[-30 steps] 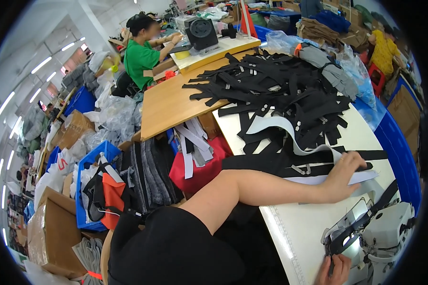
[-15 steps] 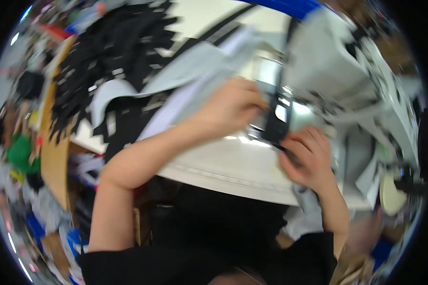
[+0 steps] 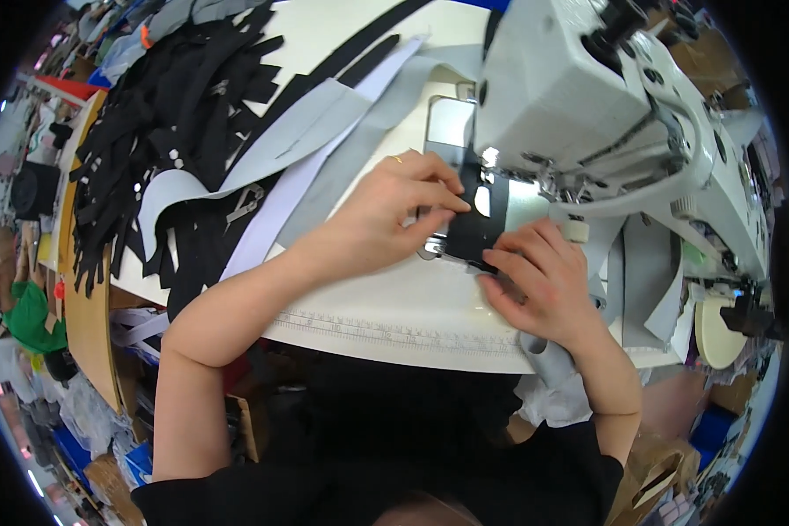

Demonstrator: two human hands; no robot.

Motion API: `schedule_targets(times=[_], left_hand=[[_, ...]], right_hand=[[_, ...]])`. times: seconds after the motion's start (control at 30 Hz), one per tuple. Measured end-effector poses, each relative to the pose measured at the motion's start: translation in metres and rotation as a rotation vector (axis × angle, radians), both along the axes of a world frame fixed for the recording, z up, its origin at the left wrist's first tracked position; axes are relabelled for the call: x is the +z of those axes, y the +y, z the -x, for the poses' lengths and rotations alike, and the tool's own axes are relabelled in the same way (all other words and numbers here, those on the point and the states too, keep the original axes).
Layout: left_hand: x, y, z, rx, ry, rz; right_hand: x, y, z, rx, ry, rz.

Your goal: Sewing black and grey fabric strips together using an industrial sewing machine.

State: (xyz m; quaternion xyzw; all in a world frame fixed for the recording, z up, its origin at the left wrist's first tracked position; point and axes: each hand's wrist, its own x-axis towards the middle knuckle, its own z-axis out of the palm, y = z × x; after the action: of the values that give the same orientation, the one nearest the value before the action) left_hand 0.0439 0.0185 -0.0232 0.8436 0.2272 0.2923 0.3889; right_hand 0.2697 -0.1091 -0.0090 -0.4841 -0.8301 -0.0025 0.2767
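Note:
A black fabric strip lies on the metal plate of a white sewing machine, running under its needle area. My left hand is left of the strip, thumb and fingers pinched together at its left edge. My right hand curls at the strip's near right corner, fingertips on the fabric and thumb just below. The fingers hide part of that corner. A shiny metal cover sits on the machine bed beyond my left hand.
To the left lie a heap of black strips, a curved light grey piece and a lilac strip. A ruler tape follows the white table's near edge. Grey fabric hangs at the right. A person in green is far left.
My head view has shifted and sharpened. The black strip lies flatter on the plate, its near end no longer raised in my right hand, which has moved slightly left. My left hand stays at its edge.

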Motion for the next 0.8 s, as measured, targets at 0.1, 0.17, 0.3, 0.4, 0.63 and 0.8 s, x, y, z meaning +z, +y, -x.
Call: schedule_targets(times=[0.1, 0.17, 0.3, 0.4, 0.63, 0.8], left_hand=[[-0.011, 0.000, 0.008, -0.089, -0.048, -0.113], [-0.012, -0.001, 0.005, -0.125, -0.120, -0.176], [-0.013, 0.005, -0.013, -0.225, -0.078, -0.236], [-0.022, -0.001, -0.010, -0.107, -0.140, -0.242], [-0.047, -0.008, -0.032, 0.094, -0.328, -0.127], [-0.045, -0.012, -0.040, 0.157, -0.383, -0.206]], right_hand=[[0.002, 0.001, 0.006, 0.039, 0.025, 0.008], [0.005, -0.003, 0.006, 0.044, -0.014, -0.038], [-0.006, -0.008, -0.016, 0.096, -0.010, -0.015], [0.001, -0.001, 0.003, 0.124, 0.031, -0.013], [0.009, 0.003, 0.007, 0.120, -0.097, -0.183], [0.010, 0.003, 0.007, 0.066, -0.116, -0.320]])
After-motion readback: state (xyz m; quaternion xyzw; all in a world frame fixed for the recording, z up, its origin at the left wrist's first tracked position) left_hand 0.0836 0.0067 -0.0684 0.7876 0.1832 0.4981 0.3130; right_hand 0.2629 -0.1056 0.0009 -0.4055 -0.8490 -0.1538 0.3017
